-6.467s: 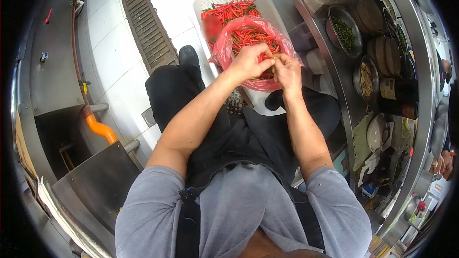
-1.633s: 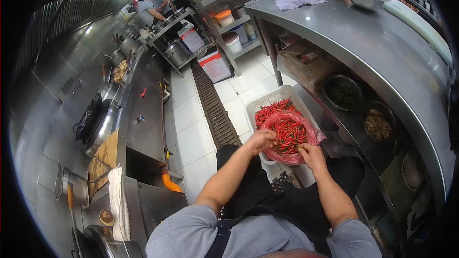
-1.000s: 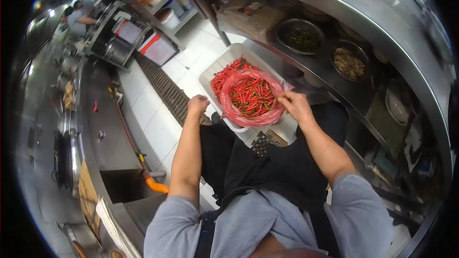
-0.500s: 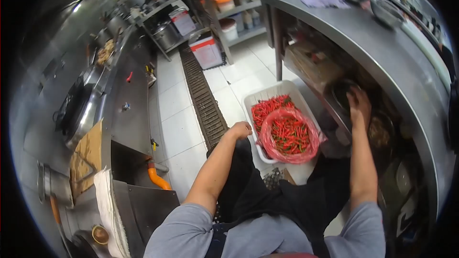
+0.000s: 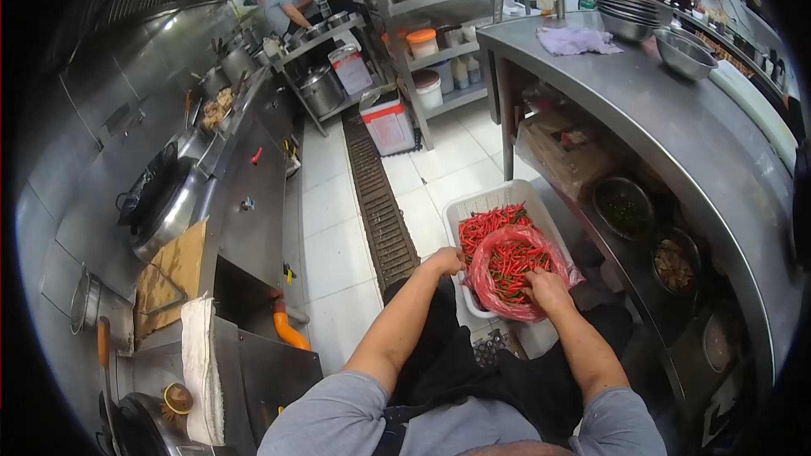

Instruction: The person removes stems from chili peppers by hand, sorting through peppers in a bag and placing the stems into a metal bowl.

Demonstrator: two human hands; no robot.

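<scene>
Red and crinkled, the open bag (image 5: 479, 280) sits in the white basket (image 5: 473, 200), its rim around a heap of chillies (image 5: 511, 260), with more loose chillies just beyond. Half a second ago the right hand (image 5: 551, 291) was off to the right by the bowl of greens (image 5: 623, 213); now its fingertips are down at the chillies inside the bag's right side, so contact is with the pods again. Its grip looks drawn in, but whether it pinches one I cannot tell. The left hand (image 5: 445, 262) is by the basket's left edge, near the bag, and I cannot tell whether its grip is apart or together
</scene>
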